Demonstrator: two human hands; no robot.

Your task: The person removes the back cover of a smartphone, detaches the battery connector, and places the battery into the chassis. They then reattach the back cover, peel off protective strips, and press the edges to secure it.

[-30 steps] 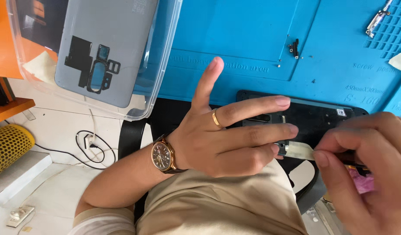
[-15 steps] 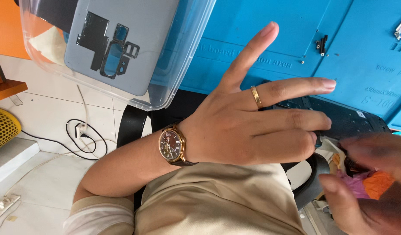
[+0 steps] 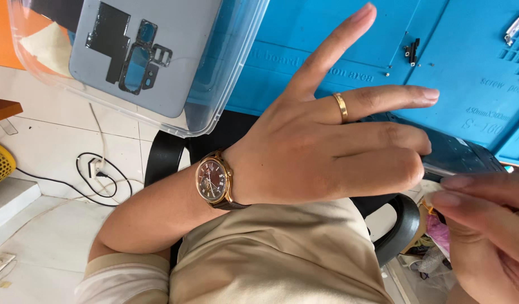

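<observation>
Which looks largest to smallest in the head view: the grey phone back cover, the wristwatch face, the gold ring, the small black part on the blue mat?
1. Grey phone back cover
2. Wristwatch face, though nearer the camera
3. Gold ring and small black part: alike, so unranked.

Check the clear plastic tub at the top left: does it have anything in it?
Not empty. Through the clear plastic tub's wall, a grey phone back cover with dark camera cutouts lies flat inside.
</observation>
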